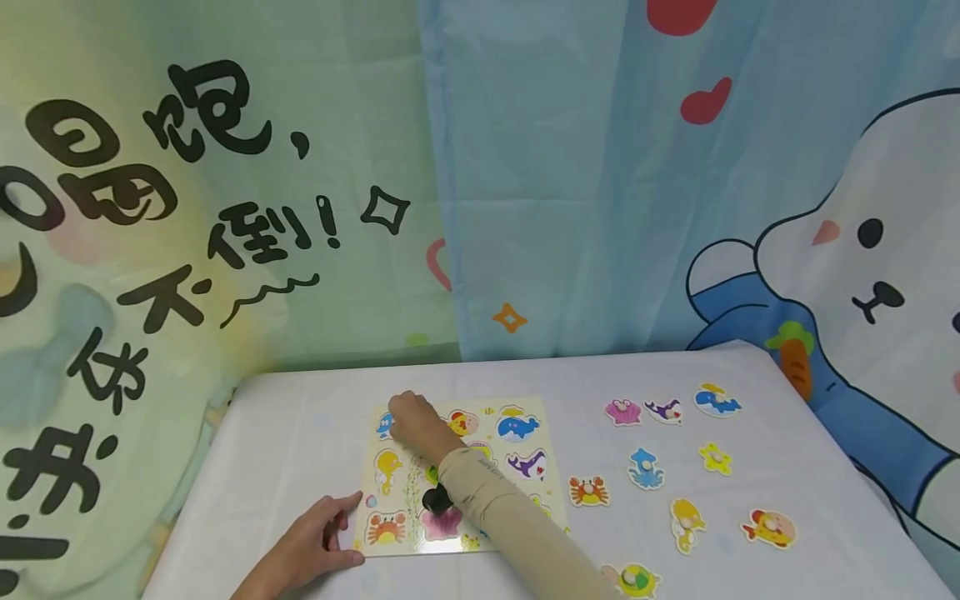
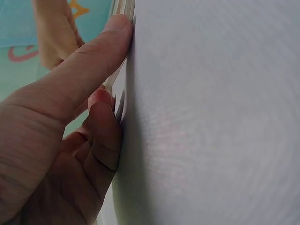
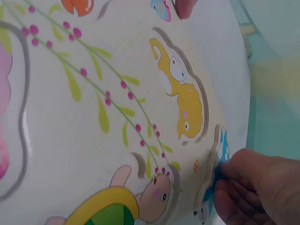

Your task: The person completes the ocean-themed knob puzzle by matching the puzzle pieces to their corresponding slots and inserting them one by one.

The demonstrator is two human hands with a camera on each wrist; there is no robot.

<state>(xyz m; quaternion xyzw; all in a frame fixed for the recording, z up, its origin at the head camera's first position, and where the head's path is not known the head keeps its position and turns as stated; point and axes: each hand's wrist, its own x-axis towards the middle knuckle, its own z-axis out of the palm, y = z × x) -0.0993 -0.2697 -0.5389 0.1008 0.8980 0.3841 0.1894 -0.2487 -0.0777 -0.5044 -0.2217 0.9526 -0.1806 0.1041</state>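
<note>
Right hand (image 1: 417,427) pinches a blue piece (image 3: 221,157) under its fingertips, over the board (image 1: 392,500), ahead of the left hand (image 1: 318,533); its long axis seemingly runs far to near. Left thumb and forefinger, extended, touch the board's near corner, farther from it.

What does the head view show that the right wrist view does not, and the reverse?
Only the head view: the loose crab piece right of the board, and the white cartoon animal on the backdrop.

Only the right wrist view: the right hand's fingertips pinching the blue piece; in the head view the hand covers them.

Both: the board, its yellow seahorse picture, the right hand, and the left hand at the board's edge, of which the wrist view catches just a fingertip.
</note>
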